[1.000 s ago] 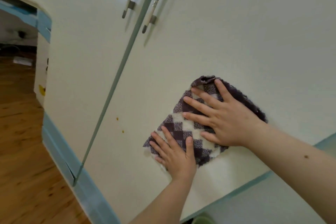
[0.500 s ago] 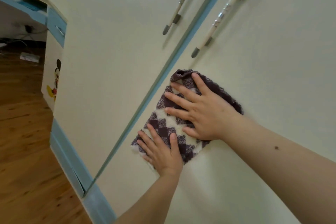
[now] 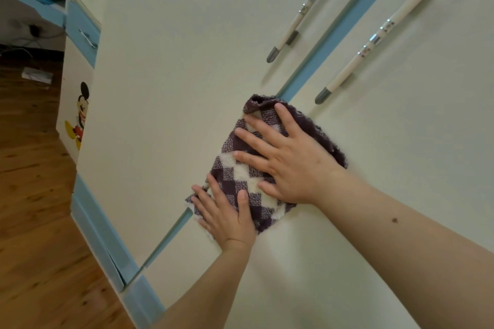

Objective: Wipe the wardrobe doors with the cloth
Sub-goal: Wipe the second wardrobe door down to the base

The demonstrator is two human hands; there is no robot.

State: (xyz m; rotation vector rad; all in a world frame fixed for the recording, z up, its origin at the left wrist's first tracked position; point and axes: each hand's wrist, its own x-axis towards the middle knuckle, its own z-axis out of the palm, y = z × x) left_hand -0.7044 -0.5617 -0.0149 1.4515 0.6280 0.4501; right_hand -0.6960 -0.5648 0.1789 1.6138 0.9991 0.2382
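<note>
Checked purple-and-cream terry, the cloth (image 3: 250,168) lies flat against the wardrobe doors just right of the frame's centre, straddling the blue strip (image 3: 344,24) where the two doors meet. Both hands are spread open on it, palms down and fingers splayed, neither one gripping: the right hand (image 3: 288,163) covers the upper part, and the left hand (image 3: 227,215) presses the lower corner, with its thumb lying up the fabric. Flat palms make sense here, I judge, since they spread pressure over the whole pad and keep it from bunching or sliding off a vertical panel; two hands give a firmer push than one.

Its top edge is rucked into a small fold just below the seam, and its right side hangs out past the right wrist as a fuzzy dark fringe.

Each cream door is smooth and matte. The left door (image 3: 173,75) fills the middle of the frame, the right door (image 3: 427,141) the right side. Two long bar handles sit at the upper right, the left handle (image 3: 302,12) and the right handle (image 3: 374,43), one either side of the strip, both well clear of the cloth. A blue plinth (image 3: 99,235) runs along the bottom.

At the far left stand a cream-and-blue desk (image 3: 77,43) bearing a cartoon mouse sticker (image 3: 78,115) and a wooden floor (image 3: 34,222); cables lie in the shadow beneath the desk.
</note>
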